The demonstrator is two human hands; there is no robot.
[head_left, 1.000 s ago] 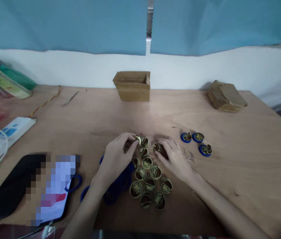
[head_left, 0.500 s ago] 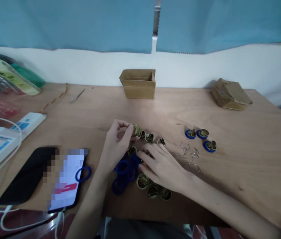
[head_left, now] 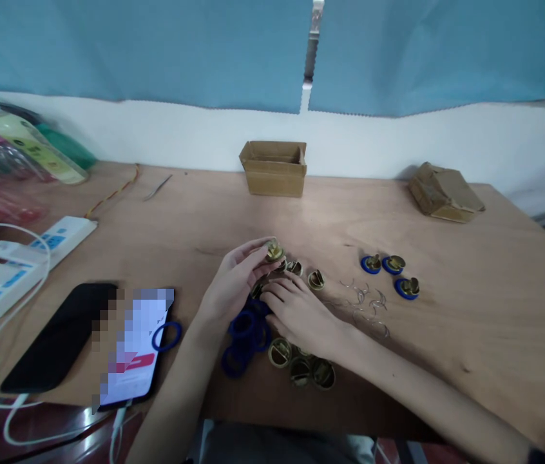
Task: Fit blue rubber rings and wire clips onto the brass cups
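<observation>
My left hand (head_left: 229, 283) pinches a round brass-coloured metal piece (head_left: 275, 250) between thumb and fingers, raised a little above the table. Close by on its right, my right hand (head_left: 299, 312) is curled with bent fingertips low over the pieces; whatever lies under them is hidden. Below the hands is a heap of dark blue rings (head_left: 243, 332). Several similar brass pieces lie around the right hand, among them one brass piece (head_left: 280, 352) in front and another brass piece (head_left: 316, 279) behind it.
Three brass pieces in blue rings (head_left: 406, 288) lie to the right, near thin curved wires (head_left: 362, 295). An open cardboard box (head_left: 275, 177) and a crumpled box (head_left: 446, 193) stand behind. Phones (head_left: 57, 341), a blue ring (head_left: 167, 336) and a power strip (head_left: 67, 235) are left.
My right hand's fingers have drawn together and moved nearer my left hand. The left hand still holds the brass piece, now tilted differently. The view has shifted slightly.
</observation>
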